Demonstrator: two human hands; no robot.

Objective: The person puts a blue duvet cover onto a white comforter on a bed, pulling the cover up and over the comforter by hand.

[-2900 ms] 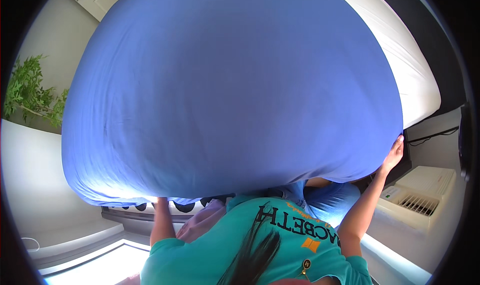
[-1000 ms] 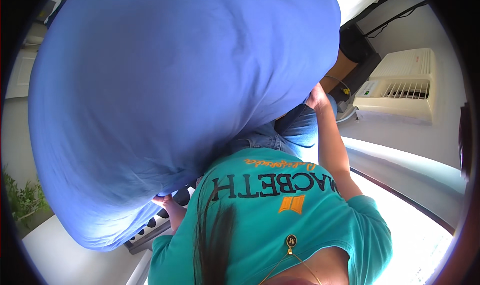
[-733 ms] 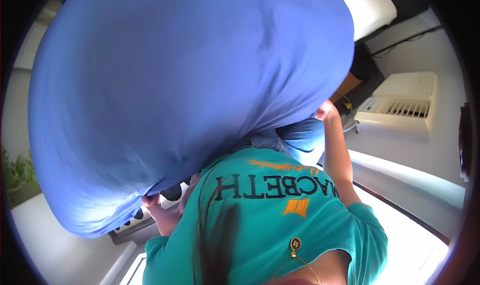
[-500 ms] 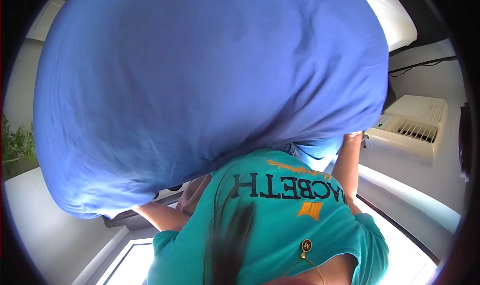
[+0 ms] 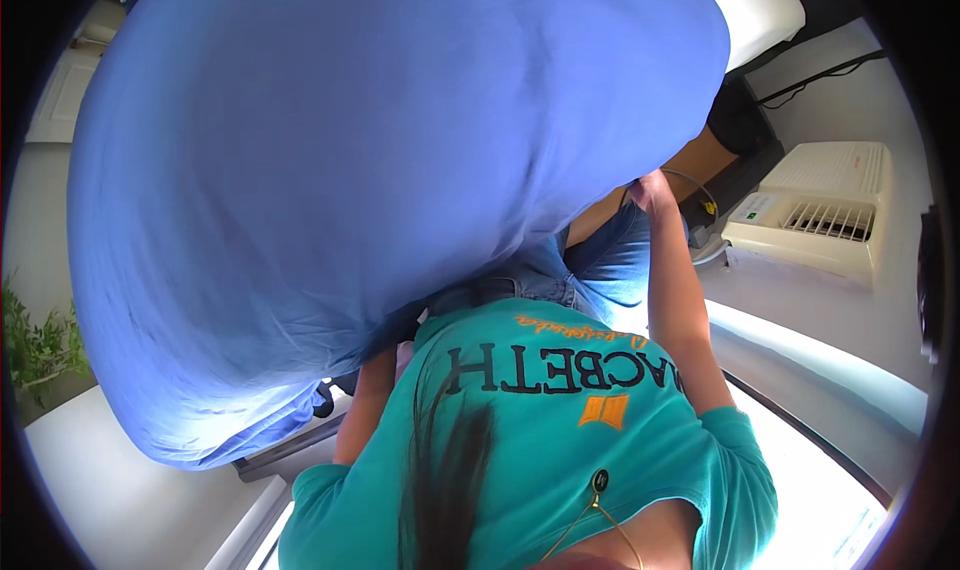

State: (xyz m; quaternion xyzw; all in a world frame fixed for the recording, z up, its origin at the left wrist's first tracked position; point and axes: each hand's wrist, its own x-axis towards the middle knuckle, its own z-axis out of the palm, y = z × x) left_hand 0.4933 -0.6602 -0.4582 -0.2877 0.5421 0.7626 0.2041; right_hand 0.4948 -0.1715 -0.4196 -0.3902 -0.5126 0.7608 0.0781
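A huge, puffy blue fabric-covered bundle [image 5: 380,140] fills most of the head view, bulging in front of my body and hanging low at the left. Its cover is smooth with a few creases, and what is inside does not show. My right hand [image 5: 650,188] grips its lower right edge, fingers partly tucked beneath the cloth. At the left, my forearm goes up behind the bundle, so my left hand is hidden there and its fingers cannot be seen.
A cream vented appliance [image 5: 820,210] stands at the right, near a grey cable [image 5: 705,195] and a brown panel [image 5: 690,165]. White bedding or padding [image 5: 755,15] lies at the far right. A green plant [image 5: 40,340] is at the left edge.
The bundle has shifted left, uncovering more floor-side things at the right. My right hand has moved up and left along its edge. My left hand has slipped out of sight behind it.
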